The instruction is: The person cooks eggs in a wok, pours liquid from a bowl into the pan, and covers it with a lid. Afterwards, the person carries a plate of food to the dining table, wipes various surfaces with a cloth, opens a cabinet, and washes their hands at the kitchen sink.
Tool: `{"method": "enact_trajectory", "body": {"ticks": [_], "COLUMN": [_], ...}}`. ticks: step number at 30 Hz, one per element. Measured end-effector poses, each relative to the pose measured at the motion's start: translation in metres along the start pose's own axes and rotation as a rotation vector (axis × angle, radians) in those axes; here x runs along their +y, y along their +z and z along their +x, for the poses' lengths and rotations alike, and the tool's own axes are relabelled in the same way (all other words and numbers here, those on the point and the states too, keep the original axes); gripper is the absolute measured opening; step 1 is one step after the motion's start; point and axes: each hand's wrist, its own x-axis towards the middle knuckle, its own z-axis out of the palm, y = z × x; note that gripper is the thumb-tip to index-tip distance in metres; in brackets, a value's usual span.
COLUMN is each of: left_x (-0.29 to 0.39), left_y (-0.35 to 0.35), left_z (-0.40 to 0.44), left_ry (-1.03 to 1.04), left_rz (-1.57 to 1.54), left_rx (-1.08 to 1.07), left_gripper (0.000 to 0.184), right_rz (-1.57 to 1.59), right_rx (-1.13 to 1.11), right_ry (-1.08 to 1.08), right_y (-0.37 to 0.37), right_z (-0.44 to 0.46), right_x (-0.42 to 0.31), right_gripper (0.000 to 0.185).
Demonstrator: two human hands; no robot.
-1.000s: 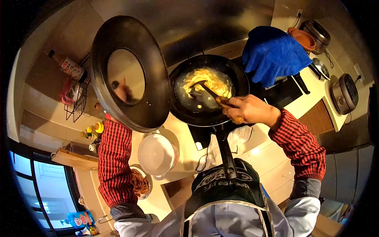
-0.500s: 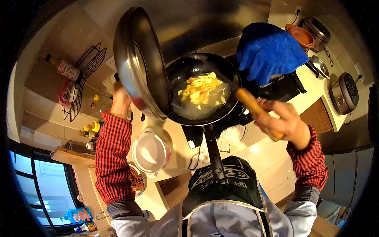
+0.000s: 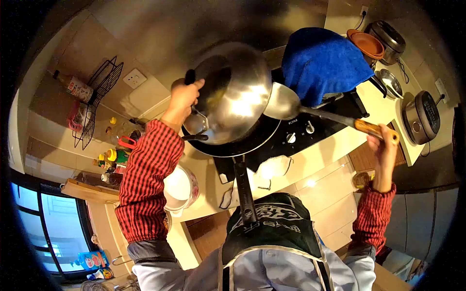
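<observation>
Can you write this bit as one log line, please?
left grip: holding lid by its handle | right grip: holding spatula by its handle | lid: over black pan, hiding most of it

Your one head-worn camera looks forward and steeply down on the pan (image 3: 256, 137) from its handle (image 3: 245, 191) side, fairly near, in a wide, curved view.

One lid (image 3: 238, 92), one spatula (image 3: 331, 116), one blue cloth (image 3: 320, 60), two stove knobs (image 3: 291, 138).
</observation>
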Motion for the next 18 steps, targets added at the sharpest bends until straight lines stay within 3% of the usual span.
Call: {"method": "enact_trajectory", "body": {"ticks": [1, 3, 6, 9, 13, 15, 18], "left_x": [0.001, -0.004, -0.015, -0.03, -0.036, -0.047, -0.056], "left_y": [0.008, 0.021, 0.035, 0.042, 0.054, 0.057, 0.061], "left_z": [-0.005, -0.003, -0.006, -0.003, -0.004, 0.008, 0.021], "left_ry": [0.05, -0.094, -0.102, -0.079, -0.028, -0.007, 0.023], "left_rz": [-0.012, -0.05, -0.057, 0.032, 0.094, 0.133, 0.363], "left_rx": [-0.029, -0.032, -0.046, -0.075, -0.026, 0.015, 0.005], "left_gripper": [0.019, 0.019, 0.02, 0.021, 0.027, 0.031, 0.023], "right_rz": [-0.01, 0.018, -0.009, -0.084, -0.115, 0.004, 0.125], "right_rx": [-0.016, -0.014, 0.004, -0.047, -0.107, -0.335, -0.492], "right_ry": [-0.011, -0.02, 0.005, 0.178, 0.349, 0.536, 0.773], "right_y": [-0.022, -0.056, -0.095, -0.114, -0.082, -0.066, -0.019], "right_z": [0.002, 0.0, -0.007, -0.011, -0.025, -0.03, -0.061], "right_x": [-0.004, -0.012, -0.015, -0.001, 0.049, 0.091, 0.133], "right_gripper": [0.025, 0.023, 0.022, 0.022, 0.026, 0.032, 0.035]}}
